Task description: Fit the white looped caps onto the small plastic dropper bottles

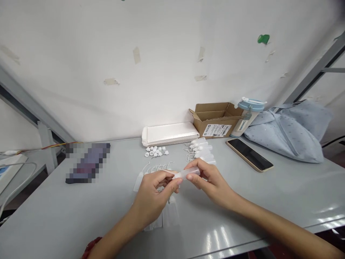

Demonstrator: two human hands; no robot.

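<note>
A small translucent squeeze bottle [191,173] is held level between both hands, above the table. My right hand [211,178] is closed on its body, thumb in front and fingers behind. At the bottle's white-tipped end, my left hand [151,196] pinches with thumb and fingers, which partly hide that end. Under and behind my left hand lie more bottles [170,212], some with thin curved white tips. Several similar bottles [203,149] lie in a row beyond my right hand. A cluster of small white caps [155,151] sits behind my left hand.
At the wall stand a stack of flat white boxes [169,133], an open cardboard box [215,115] and a blue-lidded cup [246,117]. To the right lie a phone [249,154] and a light blue cloth bag [285,133]. A blurred dark object [88,163] lies left.
</note>
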